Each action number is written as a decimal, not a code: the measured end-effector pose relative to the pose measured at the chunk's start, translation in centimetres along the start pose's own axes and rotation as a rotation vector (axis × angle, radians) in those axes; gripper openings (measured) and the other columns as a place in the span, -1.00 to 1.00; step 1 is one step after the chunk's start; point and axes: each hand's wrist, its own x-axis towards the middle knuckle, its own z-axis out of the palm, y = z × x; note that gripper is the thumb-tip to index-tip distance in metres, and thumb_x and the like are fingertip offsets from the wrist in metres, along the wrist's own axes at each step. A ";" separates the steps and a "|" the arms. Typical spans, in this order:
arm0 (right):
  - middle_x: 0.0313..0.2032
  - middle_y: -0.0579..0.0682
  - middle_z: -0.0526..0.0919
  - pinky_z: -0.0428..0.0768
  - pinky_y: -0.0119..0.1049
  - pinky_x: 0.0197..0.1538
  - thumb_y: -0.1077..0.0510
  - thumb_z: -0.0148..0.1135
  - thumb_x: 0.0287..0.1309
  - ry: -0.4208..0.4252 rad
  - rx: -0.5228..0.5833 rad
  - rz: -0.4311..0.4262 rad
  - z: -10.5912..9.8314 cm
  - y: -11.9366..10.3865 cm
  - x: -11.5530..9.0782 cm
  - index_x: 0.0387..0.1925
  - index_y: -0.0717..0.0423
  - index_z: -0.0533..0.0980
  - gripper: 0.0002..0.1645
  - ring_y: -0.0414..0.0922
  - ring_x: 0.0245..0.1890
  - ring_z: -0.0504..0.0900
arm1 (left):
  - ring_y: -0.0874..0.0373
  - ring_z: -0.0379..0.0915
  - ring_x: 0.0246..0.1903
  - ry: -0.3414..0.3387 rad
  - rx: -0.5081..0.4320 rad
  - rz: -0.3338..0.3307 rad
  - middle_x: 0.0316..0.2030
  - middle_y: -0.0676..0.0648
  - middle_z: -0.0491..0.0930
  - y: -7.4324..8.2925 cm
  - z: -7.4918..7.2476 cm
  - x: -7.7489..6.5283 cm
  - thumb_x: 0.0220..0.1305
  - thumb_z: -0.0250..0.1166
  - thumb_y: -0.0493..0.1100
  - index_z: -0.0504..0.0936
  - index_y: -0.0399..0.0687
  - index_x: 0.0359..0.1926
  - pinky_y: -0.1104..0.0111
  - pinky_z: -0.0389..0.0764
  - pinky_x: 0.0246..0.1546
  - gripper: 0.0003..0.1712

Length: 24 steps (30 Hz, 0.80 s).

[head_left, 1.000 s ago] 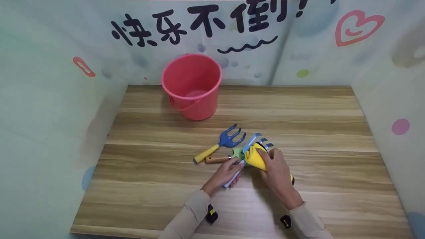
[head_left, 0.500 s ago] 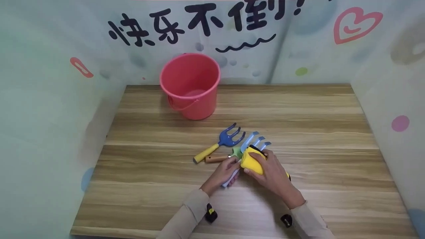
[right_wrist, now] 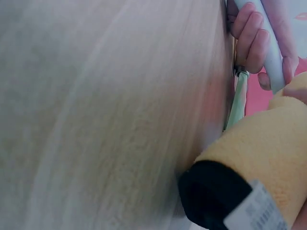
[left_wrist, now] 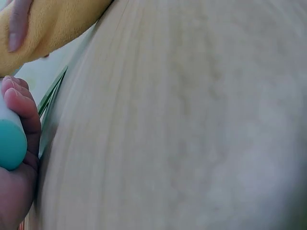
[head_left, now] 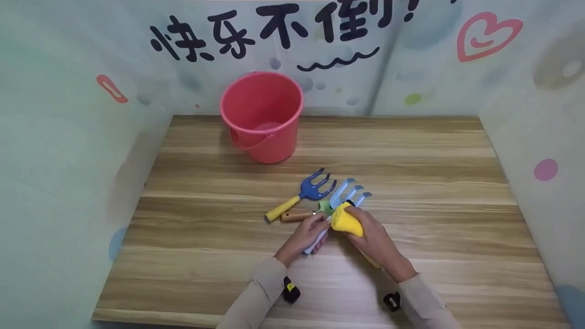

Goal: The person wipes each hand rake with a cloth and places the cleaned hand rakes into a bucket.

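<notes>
In the head view my left hand (head_left: 305, 237) grips the pale blue handle of a small hand rake (head_left: 340, 195). The rake's light blue tines point up and to the right. A bunched yellow cloth (head_left: 346, 220) is held in my right hand (head_left: 378, 240), against the rake where head meets handle. The cloth hides that part. In the left wrist view the handle's teal end (left_wrist: 12, 143) shows in my left palm. The right wrist view shows the cloth's black edge (right_wrist: 211, 191) with a white label, and my left fingers (right_wrist: 252, 38) curled round the handle.
Left of the rake lies a blue hand fork (head_left: 313, 188) with a yellow handle. A green tool with a wooden handle (head_left: 296, 216) lies partly under the rake and cloth. A red bucket (head_left: 281, 147) stands at the back, by the printed wall cloth.
My right hand has moved the yellow cloth a little left and down towards the rake's handle, baring more of the rake's head. My left hand keeps its grip with hardly any movement.
</notes>
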 end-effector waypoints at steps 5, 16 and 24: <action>-0.05 0.15 0.55 0.54 -0.03 -0.08 0.21 0.32 0.04 0.038 -0.067 0.001 -0.4 0.5 0.0 0.16 -0.05 0.36 -0.39 0.01 -0.19 0.52 | 0.23 0.27 -0.78 0.010 -0.019 0.008 -0.65 0.02 0.42 0.1 -0.2 0.0 0.29 0.08 0.20 0.42 -0.10 -0.17 0.44 0.35 -0.84 -0.55; -0.30 0.14 0.54 0.52 -0.06 -0.33 0.26 0.31 -0.02 0.151 -0.143 0.073 -1.8 2.3 0.4 0.12 -0.04 0.40 -0.39 -0.01 -0.40 0.46 | 0.24 0.26 -0.79 -0.001 0.001 0.049 -0.68 0.02 0.38 0.1 0.0 0.2 0.33 0.07 0.15 0.43 -0.11 -0.21 0.44 0.35 -0.84 -0.61; -0.43 0.16 0.46 0.53 -0.03 -0.50 0.26 0.39 -0.12 0.334 -0.273 0.010 -1.4 1.4 0.0 0.06 -0.05 0.44 -0.38 0.02 -0.54 0.43 | 0.24 0.28 -0.78 0.011 0.018 0.056 -0.67 0.01 0.40 0.0 0.2 0.1 0.33 0.07 0.16 0.45 -0.09 -0.19 0.44 0.35 -0.85 -0.61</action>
